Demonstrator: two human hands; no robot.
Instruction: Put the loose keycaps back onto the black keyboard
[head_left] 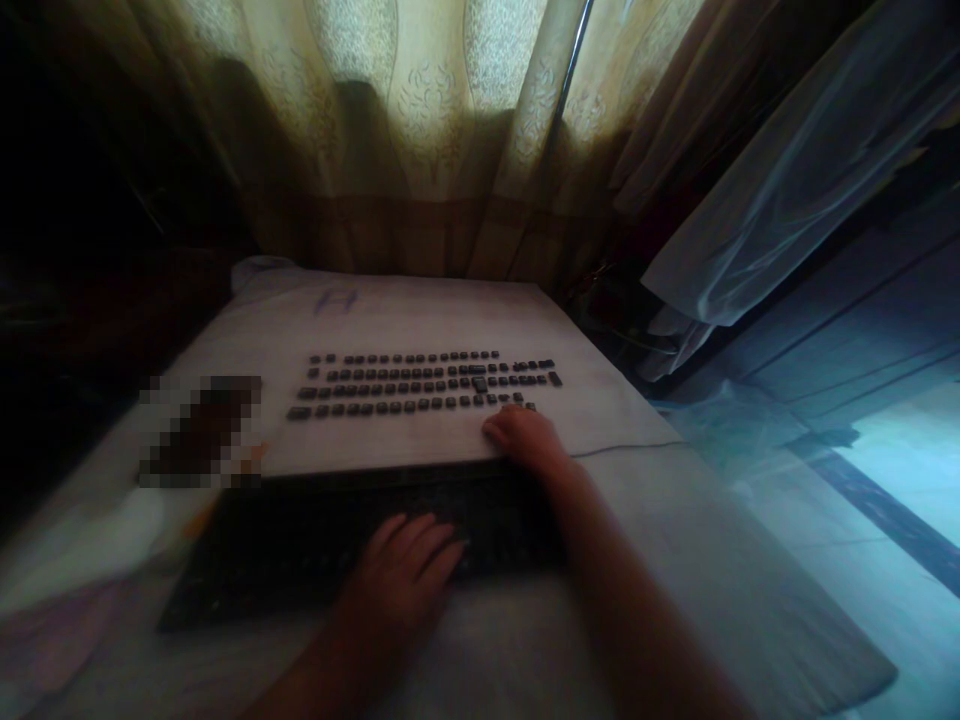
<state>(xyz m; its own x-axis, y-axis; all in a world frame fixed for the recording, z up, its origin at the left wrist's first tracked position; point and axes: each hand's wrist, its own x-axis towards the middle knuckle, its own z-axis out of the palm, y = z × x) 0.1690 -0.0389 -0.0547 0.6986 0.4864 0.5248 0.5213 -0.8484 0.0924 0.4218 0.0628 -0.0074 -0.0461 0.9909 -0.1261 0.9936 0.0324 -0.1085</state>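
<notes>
A black keyboard (300,530) lies across the near part of a cloth-covered table, dim and blurred, its details hard to read. Over its middle rests my left hand (412,560), open, fingers stretched out flat. Beyond the keyboard, loose black keycaps (405,388) are laid out in several rows on the white cloth. My right hand (525,437) is at the right end of the nearest row, its fingers drawn together close to the caps. Whatever lies between those fingertips is hidden. A thin cable (630,447) runs off to the right from beside my right wrist.
The white cloth (420,315) covers the table. A dark, pixelated object (206,430) lies at the left, with crumpled fabric (67,630) nearer me. Patterned curtains (435,130) hang behind the table; pale sheer cloth (795,180) hangs at the right above the tiled floor (892,470).
</notes>
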